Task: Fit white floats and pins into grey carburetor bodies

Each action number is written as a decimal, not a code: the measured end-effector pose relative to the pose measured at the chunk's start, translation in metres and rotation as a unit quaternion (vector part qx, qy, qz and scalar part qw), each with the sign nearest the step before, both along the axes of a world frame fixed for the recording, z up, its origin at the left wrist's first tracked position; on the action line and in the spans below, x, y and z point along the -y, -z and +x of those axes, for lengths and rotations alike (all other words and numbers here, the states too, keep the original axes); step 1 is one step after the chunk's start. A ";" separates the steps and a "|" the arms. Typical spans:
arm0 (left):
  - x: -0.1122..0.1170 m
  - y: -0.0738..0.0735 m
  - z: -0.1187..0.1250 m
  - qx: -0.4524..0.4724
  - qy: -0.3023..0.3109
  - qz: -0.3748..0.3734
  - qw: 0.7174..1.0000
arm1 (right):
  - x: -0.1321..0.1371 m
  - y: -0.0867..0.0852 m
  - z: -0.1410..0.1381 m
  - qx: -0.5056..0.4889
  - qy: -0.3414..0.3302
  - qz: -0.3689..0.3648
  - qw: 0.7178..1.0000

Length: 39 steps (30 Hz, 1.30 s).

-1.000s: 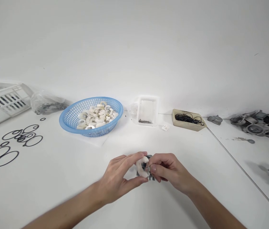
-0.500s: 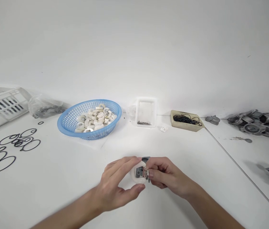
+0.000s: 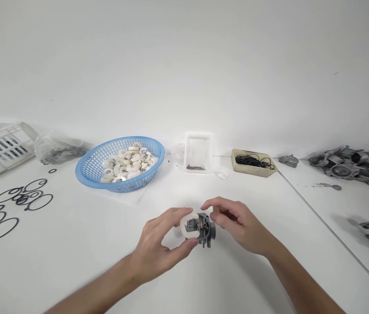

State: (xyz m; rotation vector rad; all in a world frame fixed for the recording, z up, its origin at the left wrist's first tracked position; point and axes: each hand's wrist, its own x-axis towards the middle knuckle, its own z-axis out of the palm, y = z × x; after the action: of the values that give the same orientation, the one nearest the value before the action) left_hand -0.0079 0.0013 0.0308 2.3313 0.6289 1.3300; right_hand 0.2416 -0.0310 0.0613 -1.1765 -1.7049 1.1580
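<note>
seen by me over the head camera, clock read from the metal part at the centre.

item: metal part, grey, one. at the centre of the dial, between both hands, above the table.

item: white ring, gapped on one side, one. overlaps the metal part at its 9 o'clock side; i cannot tell how they join.

item: left hand, at 8 to 9 o'clock. fingers and thumb clamped on the white ring, above and below.

item: right hand, at 3 o'clock. forefinger and thumb apart, near the metal part's upper edge; i cannot tell whether the thumb touches.

surroundings, as i list them:
- blue basket, 10 o'clock, holding white pieces.
- white tray, 12 o'clock, with small metal bits inside.
- yellowish box, between 1 and 2 o'clock, holding thin black loops.
- heap of metal parts, between 2 and 3 o'clock.
- black rings, 9 o'clock, flat.
</note>
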 end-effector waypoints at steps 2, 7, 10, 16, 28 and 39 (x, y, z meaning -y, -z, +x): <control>-0.002 0.003 0.000 -0.019 -0.017 -0.025 0.999 | -0.003 0.000 0.006 0.005 0.015 0.022 1.000; -0.007 0.008 0.005 -0.044 0.009 -0.095 0.994 | -0.007 -0.002 0.014 0.016 0.033 0.044 0.998; -0.009 0.010 0.013 -0.038 0.041 -0.145 0.988 | -0.008 -0.002 0.015 0.032 0.044 0.045 0.997; -0.011 0.019 0.019 -0.047 0.057 -0.191 0.979 | -0.009 -0.002 0.016 0.043 0.052 0.046 0.997; -0.012 0.019 0.015 -0.054 0.045 -0.241 0.968 | -0.016 0.008 0.015 0.063 0.043 0.007 0.997; -0.012 0.015 0.016 -0.051 0.054 -0.356 0.932 | -0.032 0.027 0.027 0.036 0.038 -0.010 0.999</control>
State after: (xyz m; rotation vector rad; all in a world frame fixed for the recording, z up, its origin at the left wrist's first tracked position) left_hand 0.0076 0.0132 0.0160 1.8026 0.8307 0.7509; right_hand 0.2684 0.0010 0.0348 -1.2975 -1.6894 1.1006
